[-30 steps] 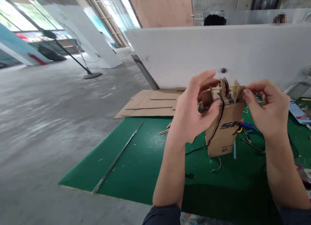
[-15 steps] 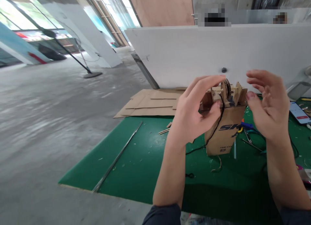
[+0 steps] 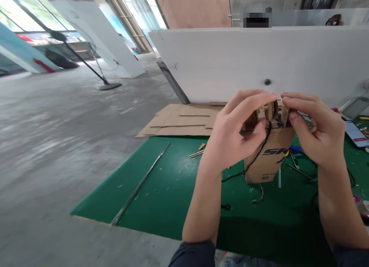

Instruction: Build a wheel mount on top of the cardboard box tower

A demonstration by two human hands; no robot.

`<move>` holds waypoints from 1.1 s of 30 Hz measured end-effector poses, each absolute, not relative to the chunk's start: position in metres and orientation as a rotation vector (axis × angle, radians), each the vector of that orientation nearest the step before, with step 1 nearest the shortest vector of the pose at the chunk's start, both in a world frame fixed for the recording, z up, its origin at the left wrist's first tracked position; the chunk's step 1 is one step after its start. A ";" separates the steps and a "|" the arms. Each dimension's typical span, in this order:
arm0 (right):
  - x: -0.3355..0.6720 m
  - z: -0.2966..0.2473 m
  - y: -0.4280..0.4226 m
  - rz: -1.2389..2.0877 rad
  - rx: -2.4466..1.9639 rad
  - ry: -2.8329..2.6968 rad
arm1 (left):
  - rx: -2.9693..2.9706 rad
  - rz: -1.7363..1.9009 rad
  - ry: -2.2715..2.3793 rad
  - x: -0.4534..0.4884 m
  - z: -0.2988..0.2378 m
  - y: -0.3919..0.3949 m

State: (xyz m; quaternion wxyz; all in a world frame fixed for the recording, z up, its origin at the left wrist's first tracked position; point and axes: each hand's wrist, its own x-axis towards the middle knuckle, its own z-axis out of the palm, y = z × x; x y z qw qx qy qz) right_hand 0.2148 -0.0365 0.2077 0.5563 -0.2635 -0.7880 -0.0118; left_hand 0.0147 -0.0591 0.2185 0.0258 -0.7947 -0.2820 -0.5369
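Observation:
A brown cardboard box (image 3: 266, 159) with dark print stands upright on the green mat. On its top sits a cardboard wheel (image 3: 271, 111) between small cardboard pieces. My left hand (image 3: 239, 130) curls round the wheel, fingertips at its upper edge and thumb low at its near side. My right hand (image 3: 315, 126) pinches a cardboard upright (image 3: 285, 115) at the right end of the top, between thumb and fingers. A black cord (image 3: 256, 157) runs from the wheel down across the box front and onto the mat. The fingers partly hide the top pieces.
Flat cardboard sheets (image 3: 178, 120) lie at the back of the green mat (image 3: 173, 182), before a white panel (image 3: 219, 63). Thin rods (image 3: 141, 182) lie at the left. Right of the box are tools with blue handles (image 3: 296, 148) and a phone (image 3: 356, 133).
My right hand has moved left and closed from an open pose onto the cardboard upright. My left hand has shifted slightly right along with the top of the box.

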 end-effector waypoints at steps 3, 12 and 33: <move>0.216 0.207 -0.036 -0.019 -0.624 -1.855 | -2.452 -1.668 -0.897 0.015 0.219 -0.061; 0.221 0.211 -0.036 0.032 -0.639 -1.864 | -2.454 -1.648 -0.848 0.019 0.222 -0.062; 0.227 0.214 -0.036 -0.052 -0.706 -1.911 | -2.471 -1.622 -0.818 0.022 0.221 -0.062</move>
